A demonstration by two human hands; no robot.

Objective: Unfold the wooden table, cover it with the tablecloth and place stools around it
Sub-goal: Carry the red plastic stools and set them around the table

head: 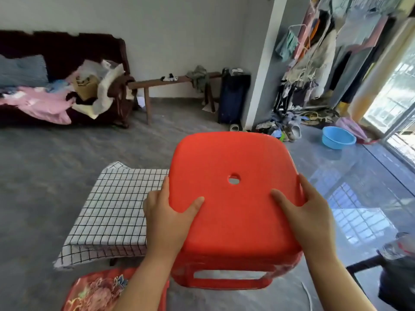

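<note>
I see a red plastic stool [233,198], square seat with a round centre hole, held up just right of the checked tablecloth [112,209]. My left hand [167,218] and right hand [307,212] grip its seat edges, thumbs on top.

A red plastic stool [233,212] fills the centre and lower middle of the frame. It is held off the floor and tilted, and its square, round-cornered seat with a small central hole faces up. The left hand [166,218] and right hand [310,221] grip its side edges, thumbs on top. Left of it, a white black-checked tablecloth [112,212] lies spread over the table [111,262], hanging over the near edge.
</note>
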